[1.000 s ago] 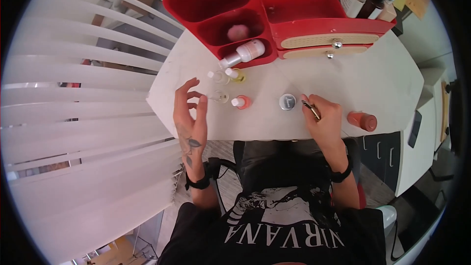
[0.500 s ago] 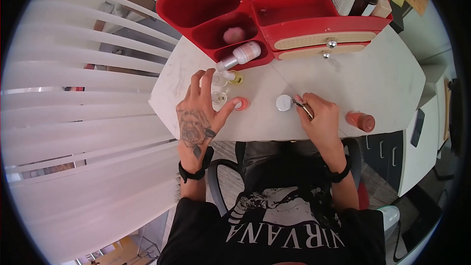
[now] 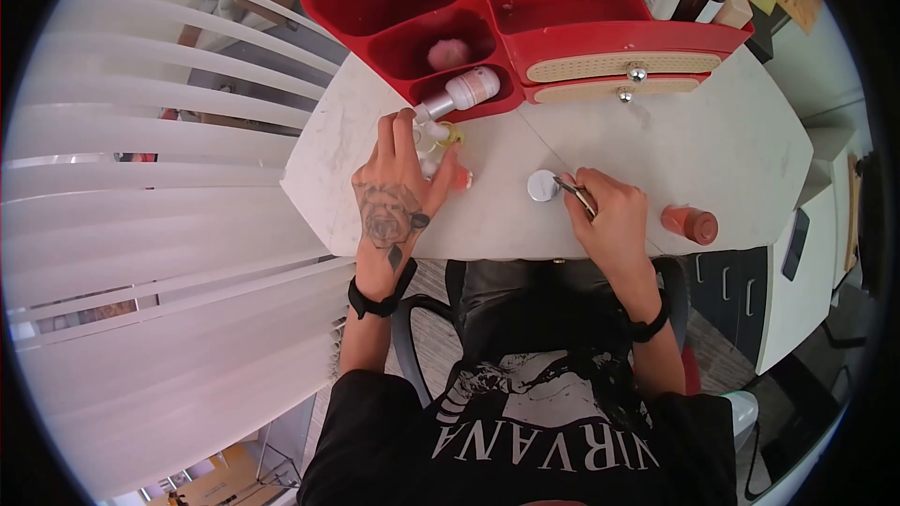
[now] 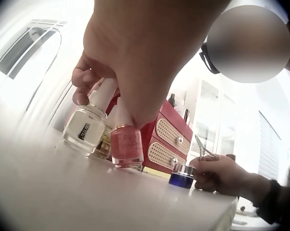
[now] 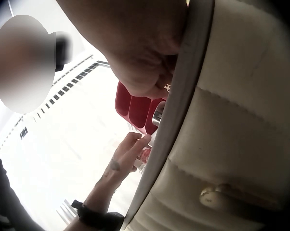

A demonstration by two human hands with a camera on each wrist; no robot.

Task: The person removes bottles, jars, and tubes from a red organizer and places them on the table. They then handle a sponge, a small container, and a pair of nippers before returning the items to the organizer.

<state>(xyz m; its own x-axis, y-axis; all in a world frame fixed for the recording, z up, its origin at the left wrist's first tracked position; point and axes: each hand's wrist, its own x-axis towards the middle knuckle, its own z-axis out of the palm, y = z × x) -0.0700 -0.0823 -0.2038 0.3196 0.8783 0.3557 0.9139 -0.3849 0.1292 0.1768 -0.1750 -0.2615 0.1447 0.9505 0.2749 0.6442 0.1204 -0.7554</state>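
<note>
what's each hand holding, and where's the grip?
Left hand: nail polish bottles, fingers round the caps. Right hand: tweezers, pinched at mid-length, tips at the small jar.

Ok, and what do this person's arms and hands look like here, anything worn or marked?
Both arms are bare below short black T-shirt sleeves. The left hand has a rose tattoo across its back, with a smaller mark just below it toward the wrist. Each wrist carries a black band. The right hand shows no markings or rings that I can make out.
</note>
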